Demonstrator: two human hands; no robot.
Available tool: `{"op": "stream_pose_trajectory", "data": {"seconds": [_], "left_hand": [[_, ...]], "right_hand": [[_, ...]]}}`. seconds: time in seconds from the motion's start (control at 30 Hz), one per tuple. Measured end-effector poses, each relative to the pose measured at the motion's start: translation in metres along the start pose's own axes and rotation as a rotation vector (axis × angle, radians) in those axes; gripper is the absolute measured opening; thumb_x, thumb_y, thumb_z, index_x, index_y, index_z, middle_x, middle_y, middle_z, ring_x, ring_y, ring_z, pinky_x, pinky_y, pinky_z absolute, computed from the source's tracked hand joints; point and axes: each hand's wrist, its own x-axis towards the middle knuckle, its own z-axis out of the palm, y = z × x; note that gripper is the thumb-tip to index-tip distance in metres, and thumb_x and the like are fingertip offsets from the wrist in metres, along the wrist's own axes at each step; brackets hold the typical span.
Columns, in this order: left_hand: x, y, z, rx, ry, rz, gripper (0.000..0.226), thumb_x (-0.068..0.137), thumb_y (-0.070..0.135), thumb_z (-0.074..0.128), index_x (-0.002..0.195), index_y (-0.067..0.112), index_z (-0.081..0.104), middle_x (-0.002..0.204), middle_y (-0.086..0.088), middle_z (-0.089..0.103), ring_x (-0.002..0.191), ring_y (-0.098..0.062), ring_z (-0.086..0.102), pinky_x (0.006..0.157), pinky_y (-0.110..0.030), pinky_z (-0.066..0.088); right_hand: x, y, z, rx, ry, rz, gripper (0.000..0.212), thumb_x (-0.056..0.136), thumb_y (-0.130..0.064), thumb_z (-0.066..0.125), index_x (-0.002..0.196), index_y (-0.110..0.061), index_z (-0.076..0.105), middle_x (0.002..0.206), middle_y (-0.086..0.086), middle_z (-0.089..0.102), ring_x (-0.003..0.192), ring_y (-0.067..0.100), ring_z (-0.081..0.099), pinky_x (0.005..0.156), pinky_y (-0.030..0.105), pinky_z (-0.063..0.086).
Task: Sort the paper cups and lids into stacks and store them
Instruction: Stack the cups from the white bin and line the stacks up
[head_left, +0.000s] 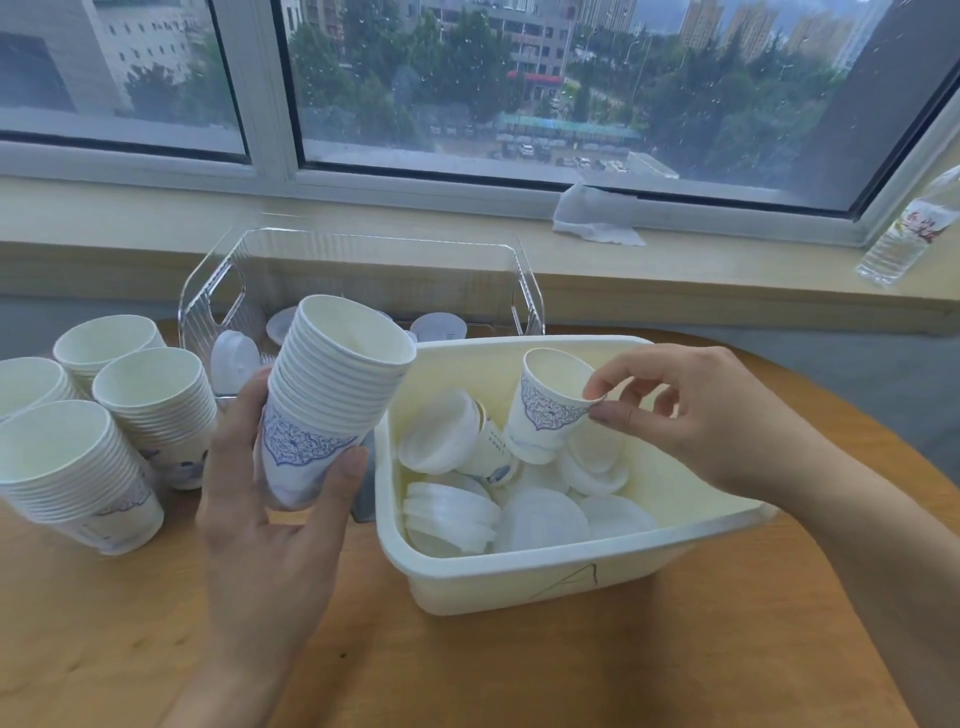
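Roughly halfway: 4 cup stacks (104, 431) at desk's (467, 670) left edge, left hand (270, 499) gripping a 5th stack (332, 400), right hand (696, 415) pinching 1 cup (550, 400) over the lid-strewn white bin (519, 577).

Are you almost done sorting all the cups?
Partly. Four cup stacks already stand on the table. The left hand holds another stack, and the right hand pinches a single cup over the white bin. One capped cup and many loose lids remain inside.
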Motion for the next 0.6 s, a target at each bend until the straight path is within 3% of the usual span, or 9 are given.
{"op": "stream_pose_trajectory", "data": {"seconds": [0.17, 0.23, 0.3, 0.43, 0.5, 0.6], "left_hand": [[0.0, 0.002, -0.001, -0.007, 0.004, -0.03, 0.065, 0.086, 0.05, 0.07, 0.144, 0.054, 0.04, 0.137, 0.028, 0.055, 0.126, 0.006, 0.054, 0.105, -0.012, 0.041], [0.001, 0.001, -0.002, -0.016, 0.002, -0.047, 0.066, 0.084, 0.052, 0.071, 0.143, 0.057, 0.042, 0.136, 0.023, 0.057, 0.127, -0.002, 0.057, 0.106, -0.021, 0.045], [0.001, -0.001, -0.004, -0.029, -0.006, -0.081, 0.067, 0.083, 0.054, 0.072, 0.144, 0.054, 0.045, 0.134, 0.015, 0.06, 0.125, -0.012, 0.06, 0.104, -0.035, 0.049], [0.0, -0.004, -0.004, -0.04, -0.03, -0.121, 0.075, 0.081, 0.05, 0.076, 0.149, 0.035, 0.049, 0.135, 0.01, 0.063, 0.124, -0.022, 0.063, 0.1, -0.052, 0.054], [0.001, -0.004, -0.005, -0.046, -0.04, -0.097, 0.075, 0.082, 0.048, 0.077, 0.149, 0.028, 0.051, 0.137, 0.012, 0.063, 0.125, -0.023, 0.063, 0.101, -0.052, 0.054], [0.003, -0.002, -0.005, -0.044, -0.053, -0.065, 0.074, 0.082, 0.045, 0.077, 0.148, 0.021, 0.053, 0.139, 0.013, 0.062, 0.128, -0.021, 0.06, 0.104, -0.043, 0.05]], "right_hand": [[-0.001, -0.016, -0.007, 0.128, 0.066, -0.016, 0.008, 0.087, -0.047, 0.075, 0.093, -0.041, 0.077, 0.096, -0.019, 0.074, 0.083, 0.015, 0.068, 0.078, 0.034, 0.056], [0.002, -0.027, -0.012, 0.217, 0.14, -0.034, 0.015, 0.084, -0.053, 0.074, 0.095, -0.043, 0.077, 0.093, -0.012, 0.076, 0.08, 0.022, 0.069, 0.077, 0.039, 0.058], [0.006, -0.041, -0.016, 0.345, 0.212, -0.07, 0.016, 0.082, -0.047, 0.076, 0.096, -0.039, 0.078, 0.09, -0.008, 0.077, 0.076, 0.015, 0.069, 0.076, 0.037, 0.055], [0.013, -0.069, -0.019, 0.536, 0.295, -0.139, 0.014, 0.082, -0.037, 0.077, 0.094, -0.032, 0.08, 0.09, -0.005, 0.077, 0.079, 0.011, 0.068, 0.077, 0.036, 0.053], [0.014, -0.08, -0.017, 0.559, 0.295, -0.154, 0.012, 0.082, -0.036, 0.077, 0.093, -0.033, 0.08, 0.091, -0.004, 0.077, 0.078, 0.011, 0.068, 0.074, 0.031, 0.052], [0.017, -0.092, -0.011, 0.522, 0.244, -0.15, 0.016, 0.084, -0.036, 0.078, 0.097, -0.028, 0.08, 0.092, -0.002, 0.077, 0.08, 0.014, 0.067, 0.076, 0.043, 0.053]]}}
